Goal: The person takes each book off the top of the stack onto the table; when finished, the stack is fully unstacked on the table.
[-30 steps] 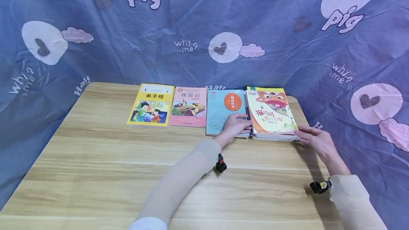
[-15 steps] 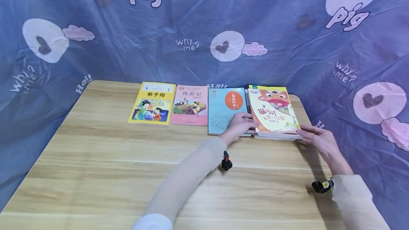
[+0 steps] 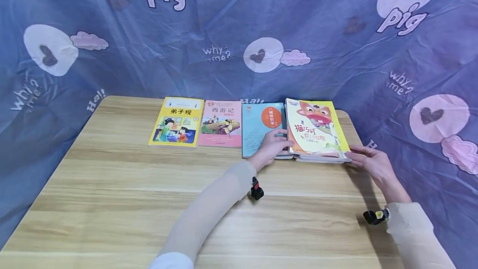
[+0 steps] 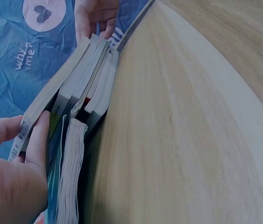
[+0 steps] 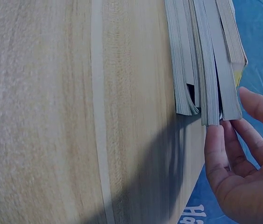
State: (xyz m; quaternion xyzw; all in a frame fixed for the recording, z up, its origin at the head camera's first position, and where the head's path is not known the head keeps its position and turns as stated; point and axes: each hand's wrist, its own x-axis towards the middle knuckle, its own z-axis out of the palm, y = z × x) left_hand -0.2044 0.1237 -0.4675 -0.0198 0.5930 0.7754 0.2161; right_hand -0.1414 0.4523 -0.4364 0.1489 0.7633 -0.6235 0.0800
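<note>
Top book (image 3: 316, 130) of stack (image 3: 317, 157) pinched by left hand (image 3: 274, 146); right hand (image 3: 369, 165) relaxed, steadying. Clean lift needed next.

On the table (image 3: 112, 202), 3 single books (image 3: 221, 124) lie side by side at upper centre of the frame; a stack of books (image 3: 317, 136) lies right of them, touching the last.

Backdrop cloth (image 3: 328, 45): "pig", "why me?", "Ha!". Yellow book (image 3: 177, 121): 弟子规. Pink book (image 3: 221, 123): 西游记. Teal book (image 3: 261, 130): 城南旧事.
</note>
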